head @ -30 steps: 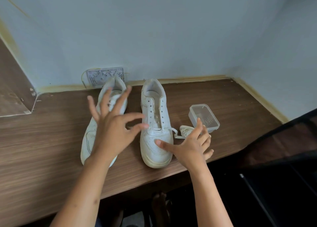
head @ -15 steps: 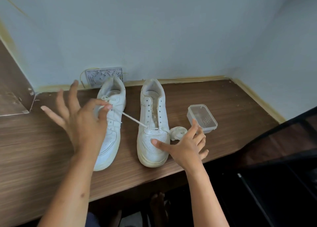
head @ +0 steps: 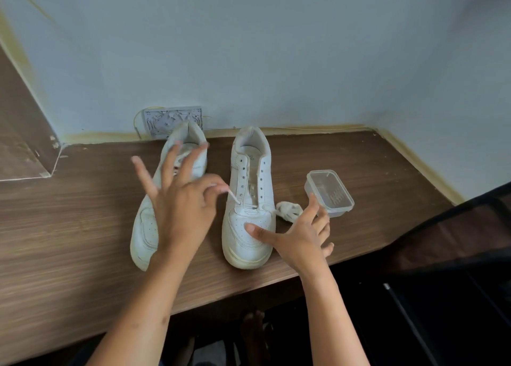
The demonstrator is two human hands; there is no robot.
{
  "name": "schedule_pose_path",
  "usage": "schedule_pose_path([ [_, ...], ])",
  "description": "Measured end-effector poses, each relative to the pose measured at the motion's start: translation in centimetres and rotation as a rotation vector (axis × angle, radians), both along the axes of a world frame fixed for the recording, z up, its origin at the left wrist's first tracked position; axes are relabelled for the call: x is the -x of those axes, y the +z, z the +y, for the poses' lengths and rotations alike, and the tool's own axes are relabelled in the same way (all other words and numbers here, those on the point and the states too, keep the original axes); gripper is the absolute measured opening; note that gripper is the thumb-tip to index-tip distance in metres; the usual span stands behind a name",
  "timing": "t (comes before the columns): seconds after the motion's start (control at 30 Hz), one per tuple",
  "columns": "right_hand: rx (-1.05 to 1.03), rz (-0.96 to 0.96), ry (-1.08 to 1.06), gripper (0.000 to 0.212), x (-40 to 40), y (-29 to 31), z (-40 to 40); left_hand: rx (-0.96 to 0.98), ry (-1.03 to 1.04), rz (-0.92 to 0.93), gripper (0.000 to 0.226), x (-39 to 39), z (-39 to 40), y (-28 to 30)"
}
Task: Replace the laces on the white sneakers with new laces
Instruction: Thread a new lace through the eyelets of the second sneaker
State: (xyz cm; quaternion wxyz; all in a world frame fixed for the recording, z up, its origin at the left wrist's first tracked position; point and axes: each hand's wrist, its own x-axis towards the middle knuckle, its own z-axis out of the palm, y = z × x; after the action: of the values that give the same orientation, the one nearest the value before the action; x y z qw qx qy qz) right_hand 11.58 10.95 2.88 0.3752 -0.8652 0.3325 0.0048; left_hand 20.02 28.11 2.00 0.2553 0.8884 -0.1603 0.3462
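Observation:
Two white sneakers stand side by side on the wooden table [head: 359,155], toes toward me. The left sneaker [head: 143,227] is partly hidden behind my left hand [head: 179,211]. That hand pinches the end of a white lace [head: 233,197] between thumb and forefinger, its other fingers spread; the lace runs to a low eyelet of the right sneaker [head: 250,200]. The right sneaker's upper eyelets are bare. My right hand [head: 301,235] rests on this sneaker's toe with the thumb pressing the toe box. A bundle of white lace [head: 287,211] lies just right of the shoe.
A clear plastic container [head: 330,193] sits right of the lace bundle. A grey wall socket plate [head: 171,119] is behind the left sneaker. A wooden side panel [head: 22,133] rises at the left. The table's front edge drops to a dark space at the right.
My left hand, which had pulled the lace out far to the left, has come back right toward the right sneaker's eyelets, and the stretch of lace is now short. My right hand stays on the toe.

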Motion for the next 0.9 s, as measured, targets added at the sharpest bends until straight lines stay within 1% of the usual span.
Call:
schedule_pose_path([
  [0.07, 0.001, 0.002, 0.010, 0.151, 0.0, 0.0, 0.0, 0.127, 0.155, -0.036, 0.008, -0.4, 1.3, 0.3],
  [0.13, 0.000, -0.001, 0.010, 0.151, 0.0, 0.0, 0.0, 0.214, 0.262, 0.012, 0.012, -0.8, 2.6, 0.4],
  [0.17, -0.002, -0.002, 0.009, 0.151, -0.1, 0.0, 0.0, 0.224, 0.274, 0.044, 0.014, -1.0, 3.0, 0.3],
  [0.23, -0.001, 0.007, 0.008, 0.151, -0.2, 0.0, -0.1, 0.178, 0.206, 0.047, 0.020, -1.1, 3.1, 0.1],
  [0.33, 0.000, 0.015, 0.003, 0.152, -0.2, 0.0, -0.1, 0.035, -0.058, -0.018, 0.028, -1.1, 1.8, 0.4],
  [0.43, 0.001, 0.005, 0.002, 0.151, -0.1, 0.1, -0.1, -0.117, -0.217, 0.031, 0.015, -0.5, 0.2, 0.2],
  [0.53, 0.004, 0.008, 0.001, 0.150, -0.2, 0.0, 0.0, -0.154, -0.239, 0.063, 0.008, -0.3, -0.2, -0.3],
  [0.6, 0.008, 0.003, 0.002, 0.150, -0.2, -0.1, 0.0, -0.122, -0.203, 0.022, 0.009, -0.2, -0.1, -0.1],
  [0.63, 0.006, 0.001, 0.005, 0.150, -0.2, -0.1, -0.1, -0.074, -0.162, -0.012, 0.009, -0.2, 0.0, 0.1],
  [0.77, -0.003, 0.012, 0.013, 0.149, -0.1, -0.1, -0.1, 0.227, 0.147, -0.114, 0.012, -0.5, 1.8, 0.8],
  [0.83, -0.007, 0.021, 0.012, 0.150, -0.2, 0.0, -0.1, 0.298, 0.254, -0.068, 0.013, -0.8, 2.8, 0.8],
  [0.9, -0.016, 0.029, 0.008, 0.150, -0.3, 0.0, -0.1, 0.268, 0.228, -0.013, 0.019, -1.1, 3.4, 0.6],
])
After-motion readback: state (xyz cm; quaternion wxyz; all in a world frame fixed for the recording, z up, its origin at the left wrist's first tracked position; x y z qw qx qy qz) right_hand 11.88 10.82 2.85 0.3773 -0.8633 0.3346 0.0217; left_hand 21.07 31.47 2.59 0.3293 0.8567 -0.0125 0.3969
